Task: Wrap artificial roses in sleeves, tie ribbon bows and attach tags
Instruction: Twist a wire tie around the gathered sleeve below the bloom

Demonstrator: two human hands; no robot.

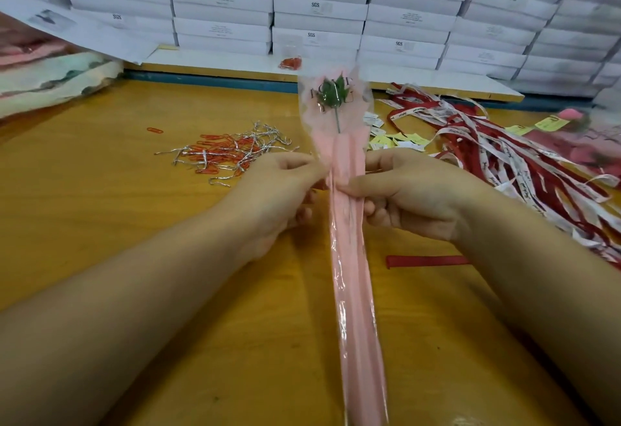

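A long pink plastic sleeve (353, 284) lies lengthwise down the middle of the yellow table (134, 224). An artificial rose is inside it, and its green leaves (331, 91) and thin stem show through the clear flared top. My left hand (285, 190) pinches the sleeve's left edge just below the flare. My right hand (403, 197) grips the sleeve from the right at the same height, thumb across the front. A short red ribbon piece (426, 261) lies on the table under my right forearm.
Silver twist ties and orange paper clips (228, 153) lie at left. A heap of red and white ribbons (504, 157) and small yellow and white tags (400, 138) lies at right. Stacked white boxes (319, 5) line the back. Folded sleeves (50, 79) sit far left.
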